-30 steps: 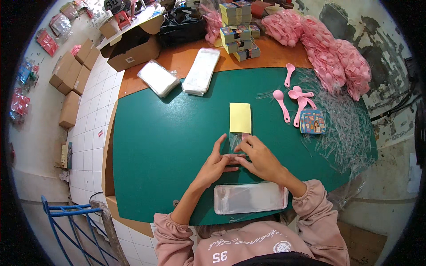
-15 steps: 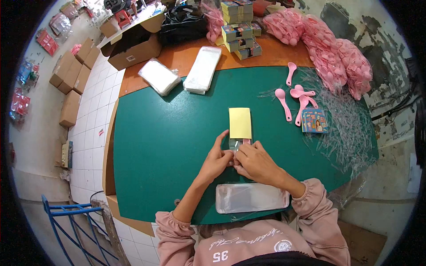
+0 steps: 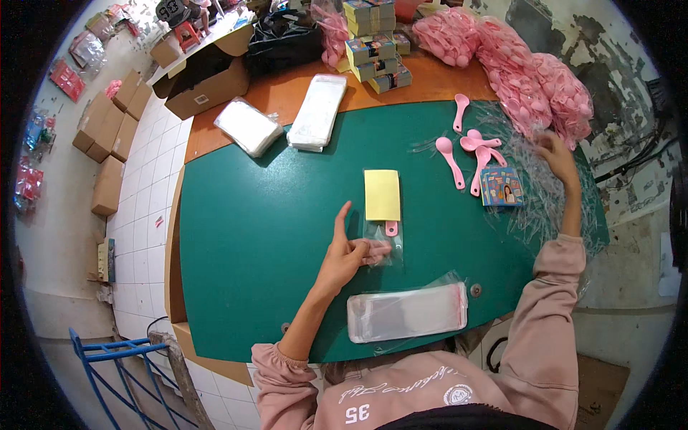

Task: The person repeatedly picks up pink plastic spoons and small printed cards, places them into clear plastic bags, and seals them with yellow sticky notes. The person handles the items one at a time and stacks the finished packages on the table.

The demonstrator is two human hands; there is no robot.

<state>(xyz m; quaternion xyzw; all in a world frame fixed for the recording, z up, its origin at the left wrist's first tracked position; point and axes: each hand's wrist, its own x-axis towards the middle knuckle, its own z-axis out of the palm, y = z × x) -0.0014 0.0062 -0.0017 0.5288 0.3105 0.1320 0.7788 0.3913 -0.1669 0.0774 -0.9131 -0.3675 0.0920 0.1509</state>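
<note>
A clear plastic bag (image 3: pixel 396 251) lies on the green table with a yellow card (image 3: pixel 382 195) in it. The handle end of a pink spoon (image 3: pixel 391 228) shows below the card. My left hand (image 3: pixel 347 252) rests at the bag's lower end, index finger stretched upward, the other fingers blurred over the plastic. At the right, my right hand (image 3: pixel 559 159) hovers above a heap of thin clear plastic strips (image 3: pixel 548 208), its fingers bent and slightly apart; I see nothing in them. Several loose pink spoons (image 3: pixel 450 163) and small printed cards (image 3: pixel 502 187) lie left of the heap.
A stack of clear bags (image 3: pixel 407 313) lies at the near edge. Two white bag bundles (image 3: pixel 249 127) sit toward the back left. Behind are card stacks (image 3: pixel 373 50), bagged pink spoons (image 3: pixel 502 61) and an open cardboard box (image 3: pixel 208 86). A blue metal frame (image 3: pixel 122 344) stands lower left.
My right hand has left the bag and moved right and away to the strip heap. My left hand stays at the bag, its index finger now raised off it. The view has shifted slightly.
</note>
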